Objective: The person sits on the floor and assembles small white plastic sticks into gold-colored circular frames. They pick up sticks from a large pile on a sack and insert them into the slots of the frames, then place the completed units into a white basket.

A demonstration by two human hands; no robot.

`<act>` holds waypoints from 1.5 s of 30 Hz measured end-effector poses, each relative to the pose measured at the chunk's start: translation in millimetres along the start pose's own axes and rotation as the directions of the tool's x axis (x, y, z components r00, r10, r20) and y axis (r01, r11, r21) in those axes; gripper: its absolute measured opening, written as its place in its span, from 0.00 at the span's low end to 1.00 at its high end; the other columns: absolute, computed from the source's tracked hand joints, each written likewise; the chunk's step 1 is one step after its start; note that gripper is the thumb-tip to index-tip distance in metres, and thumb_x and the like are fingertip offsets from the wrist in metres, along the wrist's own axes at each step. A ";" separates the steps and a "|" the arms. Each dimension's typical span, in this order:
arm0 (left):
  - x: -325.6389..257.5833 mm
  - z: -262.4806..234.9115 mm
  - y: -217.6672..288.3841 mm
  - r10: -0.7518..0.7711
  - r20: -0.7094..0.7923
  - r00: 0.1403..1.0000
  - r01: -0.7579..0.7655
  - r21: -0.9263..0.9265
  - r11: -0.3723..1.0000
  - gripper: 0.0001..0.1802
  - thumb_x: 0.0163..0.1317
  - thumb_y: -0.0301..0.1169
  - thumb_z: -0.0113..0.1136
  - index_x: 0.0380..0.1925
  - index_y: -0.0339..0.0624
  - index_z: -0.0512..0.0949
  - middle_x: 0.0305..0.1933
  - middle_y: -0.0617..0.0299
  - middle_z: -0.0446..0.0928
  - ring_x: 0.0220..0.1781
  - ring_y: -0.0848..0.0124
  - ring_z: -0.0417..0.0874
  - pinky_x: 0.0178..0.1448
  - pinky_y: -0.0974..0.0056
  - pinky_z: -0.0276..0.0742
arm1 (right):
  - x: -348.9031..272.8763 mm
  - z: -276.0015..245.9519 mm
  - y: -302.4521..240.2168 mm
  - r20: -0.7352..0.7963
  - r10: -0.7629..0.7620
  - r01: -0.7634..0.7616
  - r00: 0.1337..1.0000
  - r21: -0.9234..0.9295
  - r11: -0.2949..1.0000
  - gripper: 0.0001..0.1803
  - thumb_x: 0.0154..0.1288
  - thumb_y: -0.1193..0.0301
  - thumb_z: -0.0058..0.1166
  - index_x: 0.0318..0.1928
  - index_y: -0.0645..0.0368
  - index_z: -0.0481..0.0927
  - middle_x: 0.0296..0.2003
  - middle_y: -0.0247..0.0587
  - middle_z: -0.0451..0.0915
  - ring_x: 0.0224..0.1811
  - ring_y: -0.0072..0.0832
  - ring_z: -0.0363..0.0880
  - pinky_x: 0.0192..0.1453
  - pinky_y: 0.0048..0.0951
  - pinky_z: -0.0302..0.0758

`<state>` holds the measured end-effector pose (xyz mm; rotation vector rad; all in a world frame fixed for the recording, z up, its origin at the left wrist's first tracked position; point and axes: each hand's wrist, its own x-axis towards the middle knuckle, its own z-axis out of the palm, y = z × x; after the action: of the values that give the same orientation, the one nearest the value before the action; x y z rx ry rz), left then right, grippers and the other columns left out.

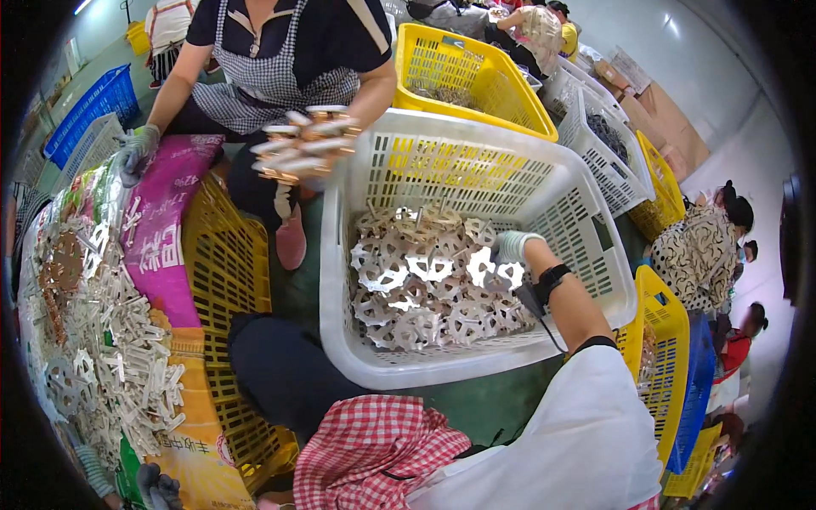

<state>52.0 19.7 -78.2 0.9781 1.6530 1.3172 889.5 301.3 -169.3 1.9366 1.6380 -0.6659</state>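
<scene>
My right hand (513, 250), in a pale striped glove, reaches into the right side of a white basket (353, 357). Its fingers are closed at the edge of a shiny cut-out metal plate (482, 267) in the pile of similar plates (416, 289). A black band (554, 277) circles that wrist. At the lower left, a dark grey gloved hand (159, 488), which appears to be my left, lies by the orange sack (200, 463). The picture's edge cuts it off, and its grip is unclear. Loose silvery strips (127, 365) lie beside it on the sacks.
Opposite, a co-worker in a checked apron (276, 81) holds a blurred bundle of metal pieces (308, 146). Yellow baskets (531, 110) stand behind and at the right, with a blue one (699, 382). A yellow basket (229, 280) supports the sacks. Other people sit farther back.
</scene>
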 end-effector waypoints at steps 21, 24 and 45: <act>-15.9 7.4 -1.5 -0.135 0.045 0.990 0.137 -0.035 0.990 0.31 0.77 0.42 0.49 0.70 0.31 0.62 0.69 0.50 0.71 0.58 0.62 0.79 0.66 0.58 0.73 | 73.8 167.3 71.3 0.111 0.194 -0.201 0.975 0.046 0.979 0.19 0.59 0.68 0.59 0.52 0.51 0.86 0.49 0.49 0.86 0.50 0.45 0.86 0.54 0.43 0.80; -32.5 1.6 3.2 -0.101 0.021 0.995 0.100 0.054 0.994 0.30 0.77 0.43 0.48 0.71 0.33 0.62 0.68 0.50 0.71 0.59 0.62 0.78 0.66 0.57 0.72 | 68.7 140.0 35.2 0.011 0.138 -0.139 0.990 0.028 0.990 0.20 0.59 0.59 0.60 0.46 0.59 0.87 0.46 0.52 0.87 0.48 0.47 0.86 0.51 0.43 0.79; 26.9 -27.1 44.3 -0.056 0.052 0.997 0.058 -0.042 0.997 0.19 0.70 0.37 0.59 0.52 0.34 0.80 0.40 0.63 0.83 0.30 0.79 0.75 0.36 0.72 0.75 | -272.9 -139.2 -581.5 0.139 -0.981 0.931 -0.137 -0.321 -0.176 0.20 0.73 0.56 0.52 0.56 0.55 0.81 0.42 0.49 0.85 0.47 0.44 0.84 0.53 0.40 0.79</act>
<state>20.8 41.4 -33.8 0.9241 1.5960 1.2753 279.6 273.8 74.2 -0.0598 2.9901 -0.5996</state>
